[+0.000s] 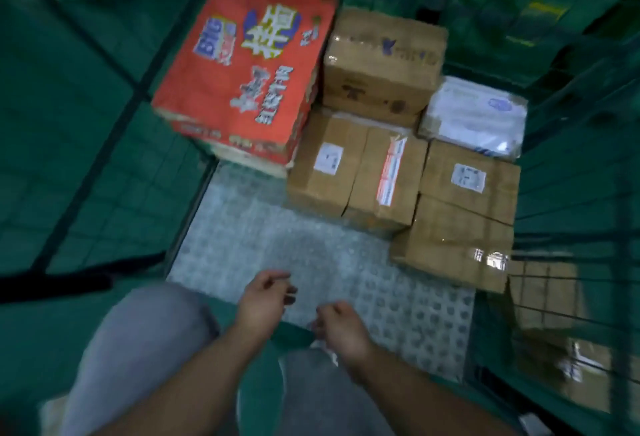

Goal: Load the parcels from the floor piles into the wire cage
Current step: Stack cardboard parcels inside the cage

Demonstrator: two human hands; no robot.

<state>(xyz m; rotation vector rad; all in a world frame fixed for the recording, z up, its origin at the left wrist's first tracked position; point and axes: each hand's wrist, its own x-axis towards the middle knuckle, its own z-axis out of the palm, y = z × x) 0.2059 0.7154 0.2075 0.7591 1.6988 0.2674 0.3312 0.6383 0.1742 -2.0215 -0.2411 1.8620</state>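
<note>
Loosely curled, empty — left hand (263, 300) and right hand (341, 326) hover over studded cage floor (277, 245) beside taped cardboard boxes (457, 238).

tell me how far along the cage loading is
Done: a red box, several brown cartons and a white bag are stacked at the far end of the wire cage. In hand: nothing, the left hand and right hand carry no parcel. Left: the near cage floor is bare, and cartons outside show through the right mesh.
</note>
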